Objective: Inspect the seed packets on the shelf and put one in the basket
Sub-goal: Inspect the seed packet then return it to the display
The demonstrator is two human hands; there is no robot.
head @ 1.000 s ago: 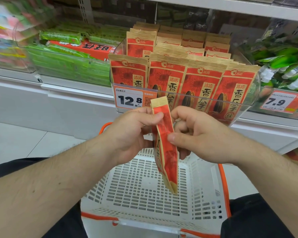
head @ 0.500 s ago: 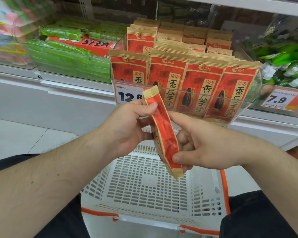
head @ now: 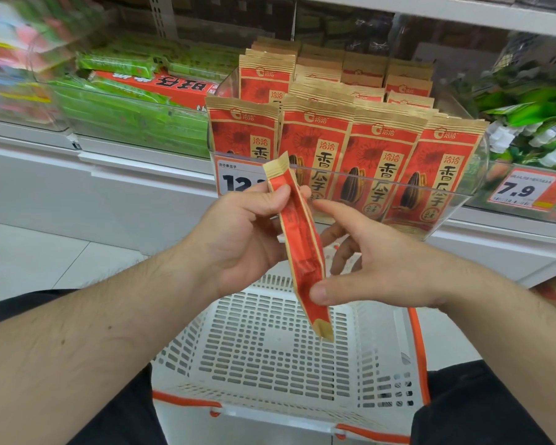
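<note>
Since the frame half a second ago the packet [head: 302, 252] has tilted further: its gold top now leans toward 11 o'clock and its gold bottom toward 5 o'clock, where a second ago it hung almost straight. It is seen nearly edge-on. The right hand [head: 385, 268] has slid down it; the thumb now presses the packet's lower part, while the other fingers spread loosely behind it, only partly seen. The left hand [head: 247, 239] has kept its grip near the top, thumb on the near face, fingers curled behind. The packet has stayed in the air, above the far rim of the basket [head: 180, 358] and in front of the bin [head: 463, 207].

The basket sits at 6 o'clock, between the person's dark-clad legs. It is white slotted plastic with orange handles [head: 419, 358]; nothing lies on the part of its floor that shows.

The bin, clear plastic, stands on the shelf [head: 142, 168] at 12 o'clock. It holds rows of upright red-and-gold seed packets [head: 379, 155], four across in front and more behind, each with a sunflower-seed picture and Chinese lettering. A price tag [head: 235, 178] on its front reads "12", the rest hidden by the held packet.

At 10 o'clock a second clear bin [head: 65, 104] holds green wrapped packs [head: 116, 62] and a red box [head: 154, 85] lying flat. At 2 o'clock green-and-white bags [head: 533, 123] sit above a tag [head: 517, 189] reading "7.9". At 9 o'clock blurred pink and green goods [head: 10, 43] cannot be told apart.
</note>
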